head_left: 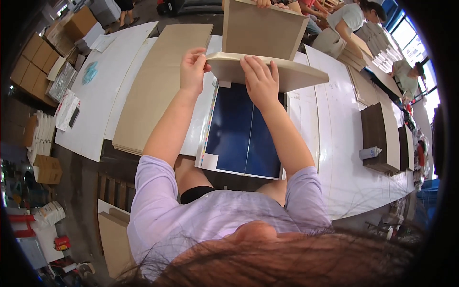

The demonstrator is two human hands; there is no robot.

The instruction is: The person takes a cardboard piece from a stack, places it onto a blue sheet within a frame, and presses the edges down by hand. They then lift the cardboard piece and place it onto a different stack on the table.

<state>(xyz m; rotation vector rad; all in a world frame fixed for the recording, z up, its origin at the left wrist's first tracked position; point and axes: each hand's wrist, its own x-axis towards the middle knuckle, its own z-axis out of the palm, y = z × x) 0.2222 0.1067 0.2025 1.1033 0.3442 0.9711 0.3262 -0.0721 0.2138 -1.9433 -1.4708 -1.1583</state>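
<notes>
A grey-brown cardboard panel (pixel 299 75) with a pale, folded-looking upper edge is raised and tilted above the table. My left hand (pixel 193 71) is closed at the panel's left corner, thumb and fingers pinching it. Against the panel's near side lies my right hand (pixel 261 81), fingers stretched out with their tips at the upper edge; its thumb is hidden. Below the panel, close to my body, is a dark blue glossy sheet (pixel 229 129) with white margins and a strip of colour patches on its left. A lengthwise line runs down the blue.
Flat brown boards (pixel 160 71) are stacked to my left on the white table (pixel 337 143). Across from me, a person's hands (pixel 267 4) hold another cardboard panel (pixel 260 31) upright. Dark-sided board stacks (pixel 380 136) and a spray can (pixel 369 153) stand at the right.
</notes>
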